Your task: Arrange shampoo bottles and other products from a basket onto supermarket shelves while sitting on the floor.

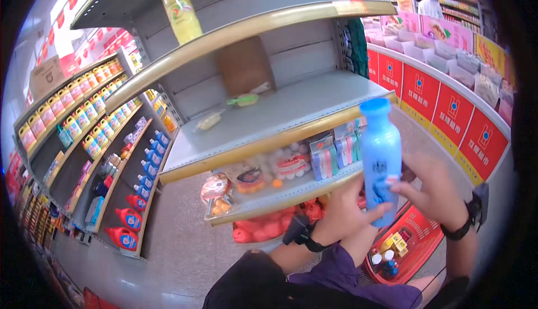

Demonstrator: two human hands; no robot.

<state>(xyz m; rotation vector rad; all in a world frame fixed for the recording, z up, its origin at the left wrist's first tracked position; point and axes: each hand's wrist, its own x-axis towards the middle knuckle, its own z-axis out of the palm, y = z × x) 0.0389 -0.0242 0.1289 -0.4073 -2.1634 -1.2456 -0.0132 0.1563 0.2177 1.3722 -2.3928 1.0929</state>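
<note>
A light-blue plastic bottle [381, 153] with a blue cap stands upright between my hands, in front of the shelf's right end. My left hand [346, 214] grips its lower part, the thumb lying across the front. From the other side my right hand [435, 195] holds it too, its thumb on the printed front and its other fingers partly hidden behind the bottle. Below my hands, a red plastic shopping basket [420, 241] on the floor contains several small bottles and yellow boxes [396, 244]. A yellow bottle [178, 8] stands on the upper shelf, left of centre.
The middle shelf [269, 111] bears two small wrapped items and a brown cardboard piece [246, 65]. Table-tennis sets [216, 193] and balls fill the lower shelf, above red net bags [269, 225]. Left stands a rack of detergent bottles [126, 233]; right runs a red-panelled counter [454, 107].
</note>
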